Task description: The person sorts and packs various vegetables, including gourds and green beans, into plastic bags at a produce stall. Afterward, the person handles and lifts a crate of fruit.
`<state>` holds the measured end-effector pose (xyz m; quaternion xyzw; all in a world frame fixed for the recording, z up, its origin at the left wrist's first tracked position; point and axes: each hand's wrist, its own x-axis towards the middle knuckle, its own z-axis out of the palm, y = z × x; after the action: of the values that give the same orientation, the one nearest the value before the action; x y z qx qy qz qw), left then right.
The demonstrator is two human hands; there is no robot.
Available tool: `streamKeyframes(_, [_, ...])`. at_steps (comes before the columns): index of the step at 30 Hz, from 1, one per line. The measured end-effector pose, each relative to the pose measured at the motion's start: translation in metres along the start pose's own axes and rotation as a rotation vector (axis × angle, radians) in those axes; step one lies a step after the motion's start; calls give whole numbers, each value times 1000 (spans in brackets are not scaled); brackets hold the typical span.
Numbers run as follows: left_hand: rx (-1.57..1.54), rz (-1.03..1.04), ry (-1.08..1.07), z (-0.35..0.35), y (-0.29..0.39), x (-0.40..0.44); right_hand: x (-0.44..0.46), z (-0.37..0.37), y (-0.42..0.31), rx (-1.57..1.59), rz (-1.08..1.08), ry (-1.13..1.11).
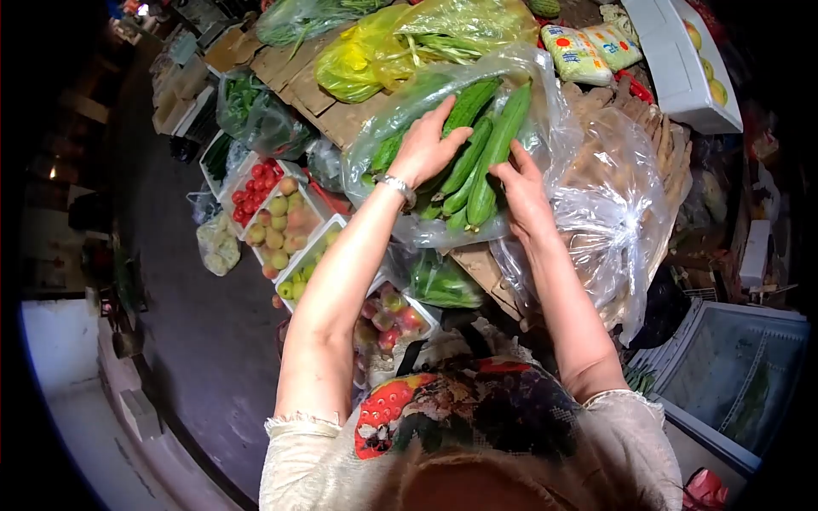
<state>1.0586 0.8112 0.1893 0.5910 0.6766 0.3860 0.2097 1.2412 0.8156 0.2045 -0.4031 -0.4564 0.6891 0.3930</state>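
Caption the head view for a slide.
Left hand and right hand at long green gourds in an open clear plastic bag, a yellow bag beyond.

We cannot see the part of the green gourds [497, 157] under the left hand [423, 152], nor every finger of the right hand [526, 198]. The left forearm [345, 277] covers some green fruit [298, 279] from us. On the far side, the yellow-tinted bag [486, 24] and the white crate [682, 81] run out of our view. To the right, we cannot tell what the black bag [663, 313] holds.
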Motion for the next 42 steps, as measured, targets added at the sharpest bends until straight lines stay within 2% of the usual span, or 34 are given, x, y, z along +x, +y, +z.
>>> streamKeyframes(4, [48,-26,29,-9,1,-25,-4,-1,3,-26,-33,-35])
streamKeyframes(7, [-19,-66,141,-13,3,-41,0,-9,9,-177,-52,-33])
streamKeyframes(9, [-23,-79,160,-14,5,-49,-2,-14,6,-355,-141,-93])
streamKeyframes(12, [-16,-47,212,-14,1,-53,-14,-16,-36,-403,-193,-152])
streamKeyframes(14, [-155,-220,129,-19,13,-56,-7,-21,-66,-493,-359,-171])
streamKeyframes(18, [-213,-227,156,-11,-3,-51,37,-45,-104,-909,-559,-29])
streamKeyframes(19, [-213,-227,160,-11,-4,-52,50,-47,-106,-910,-562,-31])
streamKeyframes(21, [-578,-282,127,-11,-2,-50,76,-52,-105,-968,-529,-2])
streamKeyframes(25, [-718,-407,169,-14,21,-55,147,-78,-65,-1014,-484,-4])
streamKeyframes(27, [-767,-397,149,-14,33,-64,159,-83,-61,-521,52,-218])
streamKeyframes(28, [-816,-386,129,-14,38,-66,156,-80,-64,-520,54,-217])
streamKeyframes(30, [-829,-384,168,-1,40,-69,145,-67,-77,-188,-111,-97])
streamKeyframes(34, [-775,-343,181,7,48,-61,143,-68,-95,-87,-229,-98])
streamKeyframes(40, [-649,-299,195,16,42,-59,141,-73,-120,121,-256,-110])
streamKeyframes(42, [-555,-315,239,8,37,-55,139,-78,-126,126,-213,-193])
